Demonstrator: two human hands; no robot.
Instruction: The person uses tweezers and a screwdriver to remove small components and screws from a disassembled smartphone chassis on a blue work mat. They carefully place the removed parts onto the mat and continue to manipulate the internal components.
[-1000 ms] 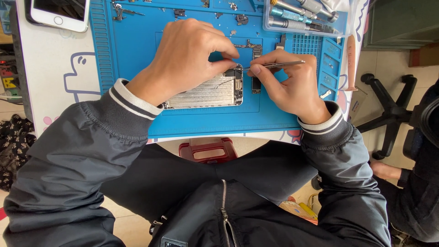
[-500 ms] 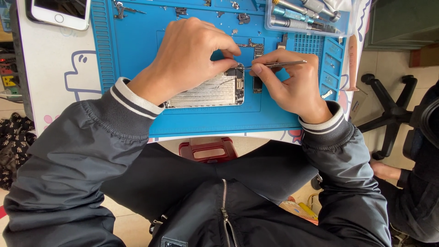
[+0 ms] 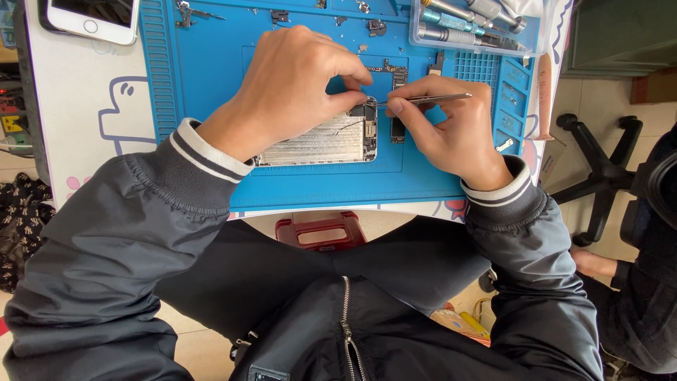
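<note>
— What's carrying everything here?

— A white table (image 3: 77,106) with a blue line drawing on its top. Most of it is covered by a blue work mat (image 3: 204,77), which lies flat on it.

— And directly on the table, relative to that mat?

— A white smartphone (image 3: 88,15) lies just beyond the mat's left edge, at the far corner (only its lower end shows).

— On the mat itself?

— An opened phone body (image 3: 317,141) near the mat's middle, small loose parts (image 3: 370,27) along its far edge, and a clear tray of screwdrivers (image 3: 465,21) at its far right corner.
</note>
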